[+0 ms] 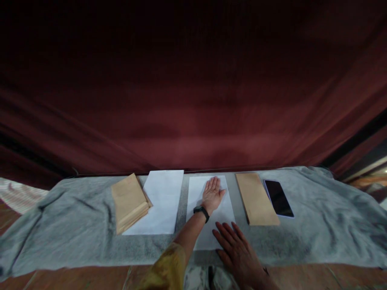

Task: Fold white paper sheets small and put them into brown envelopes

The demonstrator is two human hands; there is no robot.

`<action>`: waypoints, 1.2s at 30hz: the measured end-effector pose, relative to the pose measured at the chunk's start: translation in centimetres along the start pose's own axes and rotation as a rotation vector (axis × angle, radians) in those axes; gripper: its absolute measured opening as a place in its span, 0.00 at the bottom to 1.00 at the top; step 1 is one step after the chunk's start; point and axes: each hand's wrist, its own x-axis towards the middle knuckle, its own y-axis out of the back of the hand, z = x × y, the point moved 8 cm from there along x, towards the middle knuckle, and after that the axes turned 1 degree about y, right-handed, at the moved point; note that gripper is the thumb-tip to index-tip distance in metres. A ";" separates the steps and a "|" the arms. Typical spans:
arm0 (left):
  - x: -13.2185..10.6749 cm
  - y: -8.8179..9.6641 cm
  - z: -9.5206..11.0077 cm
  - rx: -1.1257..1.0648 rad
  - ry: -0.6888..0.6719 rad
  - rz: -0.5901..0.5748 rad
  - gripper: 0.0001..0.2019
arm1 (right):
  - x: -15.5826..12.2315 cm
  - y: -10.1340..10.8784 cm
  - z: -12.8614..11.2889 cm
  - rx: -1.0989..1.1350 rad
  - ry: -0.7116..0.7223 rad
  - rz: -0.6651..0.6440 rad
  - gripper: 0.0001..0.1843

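My left hand [212, 194], with a dark band on its wrist, lies flat on the upper part of a white sheet of paper [208, 237]. Its palm faces down and the thumb sticks out to the right. Lower down, my right hand [234, 247] rests at the sheet's right edge near the bottom, fingers stretched out and slightly spread. Both hands are open and hold nothing. To the right of the sheet is a stack of brown paper envelopes or bags [256, 201]; I cannot tell which.
More white paper [165, 201] lies to the left, partly under another brown paper stack [130, 203]. A phone [278, 198] with a dark screen sits at the right. Everything lies on a grey cloth [84, 225]. Dark red fabric [193, 133] rises behind; tiled floor [84, 278] shows in front.
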 end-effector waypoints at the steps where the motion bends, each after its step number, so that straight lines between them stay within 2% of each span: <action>1: 0.2 0.2 -0.3 0.005 0.014 0.003 0.33 | 0.0 0.0 0.0 -0.003 0.000 0.002 0.33; 6: 0.3 1.5 -4.0 0.050 0.149 -0.017 0.35 | 0.0 -0.1 0.0 -0.016 -0.003 0.000 0.33; 12: -1.2 2.8 -8.1 0.111 0.283 -0.018 0.36 | 0.0 -0.1 0.0 -0.018 -0.007 -0.007 0.33; 15: -2.2 3.2 -9.4 0.126 0.332 -0.012 0.36 | -0.1 -0.2 0.0 -0.032 0.002 -0.011 0.33; 18: -3.6 3.7 -9.8 0.129 0.344 0.002 0.37 | -0.3 -0.4 0.0 -0.029 0.011 -0.013 0.33; 23: -6.7 4.4 -8.1 0.112 0.235 0.031 0.33 | -0.3 -0.5 0.1 -0.005 0.002 -0.010 0.31; 31: -12.8 5.0 -2.5 0.015 -0.141 -0.097 0.30 | -0.3 -0.8 0.3 0.026 0.004 -0.027 0.29; 36: -16.5 6.3 -0.9 -0.036 -0.260 -0.145 0.31 | -0.4 -0.9 0.2 0.005 0.016 -0.015 0.29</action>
